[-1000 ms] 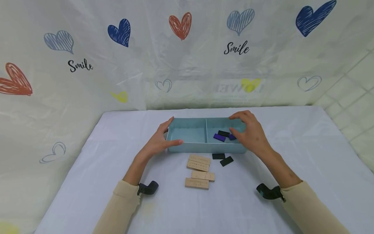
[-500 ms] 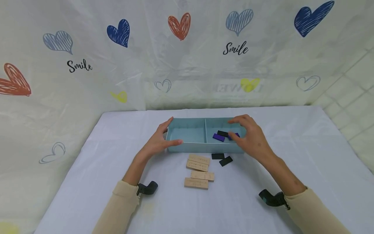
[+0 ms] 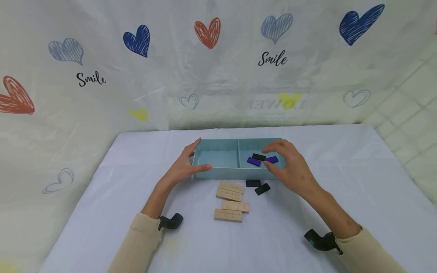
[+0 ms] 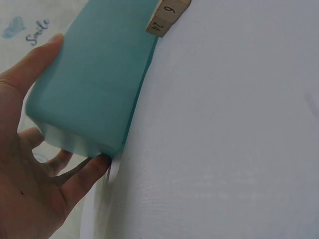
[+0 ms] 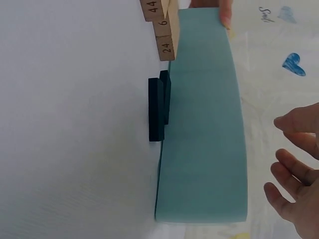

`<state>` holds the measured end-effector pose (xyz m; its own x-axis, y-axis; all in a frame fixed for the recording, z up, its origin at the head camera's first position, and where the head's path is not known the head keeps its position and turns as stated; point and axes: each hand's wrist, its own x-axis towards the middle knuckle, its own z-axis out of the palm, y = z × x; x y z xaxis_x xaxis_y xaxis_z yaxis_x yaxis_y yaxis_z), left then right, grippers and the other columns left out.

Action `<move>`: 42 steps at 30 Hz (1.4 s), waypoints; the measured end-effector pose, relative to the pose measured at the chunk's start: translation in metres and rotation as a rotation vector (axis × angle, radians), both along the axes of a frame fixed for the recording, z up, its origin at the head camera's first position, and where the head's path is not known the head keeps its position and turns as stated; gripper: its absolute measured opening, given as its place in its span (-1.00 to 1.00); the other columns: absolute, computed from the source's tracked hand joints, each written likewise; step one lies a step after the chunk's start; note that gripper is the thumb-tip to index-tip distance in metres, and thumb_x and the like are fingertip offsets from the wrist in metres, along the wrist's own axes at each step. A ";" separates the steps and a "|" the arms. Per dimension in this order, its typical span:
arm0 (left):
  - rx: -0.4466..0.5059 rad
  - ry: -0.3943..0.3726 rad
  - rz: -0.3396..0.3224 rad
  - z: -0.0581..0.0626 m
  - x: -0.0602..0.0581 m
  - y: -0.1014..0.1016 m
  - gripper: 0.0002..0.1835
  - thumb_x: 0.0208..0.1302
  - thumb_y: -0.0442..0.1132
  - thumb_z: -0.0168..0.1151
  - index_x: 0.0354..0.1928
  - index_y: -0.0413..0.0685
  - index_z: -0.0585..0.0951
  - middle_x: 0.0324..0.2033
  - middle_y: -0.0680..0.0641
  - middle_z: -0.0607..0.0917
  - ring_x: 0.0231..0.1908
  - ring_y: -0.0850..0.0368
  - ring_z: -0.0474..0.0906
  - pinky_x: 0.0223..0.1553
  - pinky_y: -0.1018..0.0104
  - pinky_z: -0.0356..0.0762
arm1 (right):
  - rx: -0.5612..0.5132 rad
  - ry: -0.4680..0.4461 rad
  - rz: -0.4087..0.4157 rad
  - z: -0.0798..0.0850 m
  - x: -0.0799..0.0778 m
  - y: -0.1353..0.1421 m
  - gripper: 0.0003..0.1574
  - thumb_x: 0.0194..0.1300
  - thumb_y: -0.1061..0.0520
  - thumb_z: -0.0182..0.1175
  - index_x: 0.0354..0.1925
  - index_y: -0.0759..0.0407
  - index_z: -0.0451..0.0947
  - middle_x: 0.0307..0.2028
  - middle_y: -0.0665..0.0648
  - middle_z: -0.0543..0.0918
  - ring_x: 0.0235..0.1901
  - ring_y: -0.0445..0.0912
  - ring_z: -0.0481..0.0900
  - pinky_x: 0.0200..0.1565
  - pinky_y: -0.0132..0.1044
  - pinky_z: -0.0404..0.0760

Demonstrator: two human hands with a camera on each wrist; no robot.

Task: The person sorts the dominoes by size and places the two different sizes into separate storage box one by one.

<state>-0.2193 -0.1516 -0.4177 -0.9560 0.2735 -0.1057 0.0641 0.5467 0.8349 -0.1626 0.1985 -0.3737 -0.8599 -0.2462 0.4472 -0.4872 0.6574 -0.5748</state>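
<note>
A light blue two-compartment box [image 3: 235, 173] stands on the white cloth. My left hand [image 3: 182, 165] grips its left end, thumb at the front rim and fingers along the end wall; the left wrist view shows the fingers of this hand [image 4: 45, 174] bent against that end. Over the right compartment hovers my right hand [image 3: 290, 167], thumb and fingers spread apart with nothing between them. Below it in that compartment lie a black tile [image 3: 258, 157] and two purple tiles, one on the left [image 3: 254, 161] and one nearer the thumb [image 3: 272, 159].
In front of the box, two black tiles [image 3: 253, 183] lie on the cloth. Several light wooden blocks [image 3: 228, 215] are lined up to their left, with numbers on their ends in the wrist views. A sheet with printed hearts [image 3: 207, 33] hangs behind the table.
My right hand has shifted slightly left and off the right purple tile, which now shows fully. My left hand stays at the box's end. The head view has tilted a little.
</note>
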 end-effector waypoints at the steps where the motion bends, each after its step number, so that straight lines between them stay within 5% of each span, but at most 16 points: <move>1: -0.001 0.002 -0.002 0.000 0.000 -0.001 0.19 0.12 0.23 0.55 0.66 0.55 -0.03 0.67 0.02 -0.03 0.62 -0.15 0.06 0.47 -0.33 0.26 | 0.000 0.002 0.002 0.000 0.001 0.000 -0.62 0.24 0.36 0.44 0.02 0.11 0.69 0.11 0.13 0.63 0.22 0.08 0.51 0.16 -0.04 0.58; 4: 0.001 0.000 -0.001 -0.001 0.001 -0.001 0.18 0.12 0.23 0.55 0.65 0.57 -0.03 0.67 0.03 -0.03 0.63 -0.14 0.05 0.48 -0.33 0.25 | -0.001 0.004 0.007 -0.001 0.005 0.000 -0.61 0.25 0.35 0.43 0.02 0.10 0.69 0.10 0.12 0.63 0.24 0.08 0.50 0.18 -0.07 0.60; 7: 0.008 -0.001 0.002 -0.001 0.001 -0.002 0.18 0.11 0.24 0.55 0.65 0.60 -0.03 0.67 0.03 -0.03 0.63 -0.14 0.06 0.48 -0.33 0.25 | -0.005 0.005 0.012 -0.002 0.009 0.000 -0.60 0.25 0.35 0.44 0.03 0.09 0.68 0.10 0.11 0.64 0.24 0.06 0.51 0.19 -0.44 0.55; 10: 0.014 -0.005 0.008 -0.001 0.002 -0.001 0.17 0.11 0.24 0.55 0.64 0.63 -0.02 0.67 0.04 -0.02 0.62 -0.13 0.06 0.48 -0.33 0.25 | 0.003 0.010 0.016 -0.002 0.012 -0.001 -0.58 0.23 0.35 0.45 0.05 0.11 0.68 0.10 0.10 0.64 0.22 0.05 0.52 0.12 -0.79 0.29; 16: 0.005 0.004 0.000 -0.001 0.002 -0.001 0.17 0.12 0.23 0.54 0.65 0.59 -0.03 0.67 0.00 -0.03 0.62 -0.16 0.06 0.48 -0.34 0.25 | 0.017 0.014 0.023 0.001 0.016 -0.001 -0.52 0.17 0.38 0.48 0.05 0.11 0.67 0.08 0.11 0.65 0.19 0.05 0.55 0.11 -0.84 0.23; 21: 0.000 0.011 -0.001 -0.001 0.001 -0.001 0.18 0.12 0.22 0.54 0.65 0.57 -0.03 0.67 0.00 -0.02 0.62 -0.15 0.07 0.48 -0.33 0.25 | 0.024 0.004 0.028 -0.002 0.020 0.001 -0.54 0.17 0.37 0.48 0.02 0.09 0.67 0.07 0.08 0.64 0.16 0.02 0.56 0.11 -0.69 0.46; 26: 0.002 0.014 0.000 -0.001 0.001 -0.001 0.19 0.12 0.22 0.55 0.67 0.50 -0.02 0.67 0.01 -0.01 0.62 -0.15 0.08 0.47 -0.32 0.26 | 0.057 -0.002 0.035 -0.007 0.025 0.002 -0.54 0.20 0.34 0.48 0.03 0.05 0.64 0.06 0.02 0.64 0.09 -0.07 0.56 0.04 -0.19 0.67; 36: -0.013 0.017 -0.005 -0.002 0.000 -0.001 0.17 0.14 0.22 0.53 0.65 0.57 -0.04 0.67 -0.01 -0.02 0.62 -0.17 0.08 0.46 -0.34 0.27 | 0.043 -0.048 0.059 -0.014 0.032 0.001 -0.53 0.18 0.38 0.47 0.04 0.09 0.67 0.01 0.01 0.68 -0.04 -0.05 0.65 -0.04 -0.22 0.70; 42: -0.019 0.017 -0.001 -0.003 0.000 -0.001 0.17 0.14 0.23 0.53 0.65 0.58 -0.04 0.67 -0.01 -0.02 0.62 -0.17 0.08 0.46 -0.34 0.27 | 0.073 -0.055 0.067 -0.019 0.035 0.000 -0.55 0.18 0.35 0.49 0.03 0.11 0.67 -0.02 0.01 0.68 -0.06 -0.03 0.67 -0.05 -0.07 0.73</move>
<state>-0.2195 -0.1521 -0.4205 -0.9575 0.2725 -0.0942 0.0790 0.5622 0.8232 -0.1278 0.1988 -0.3923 -0.8630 -0.3345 0.3787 -0.5008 0.6654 -0.5536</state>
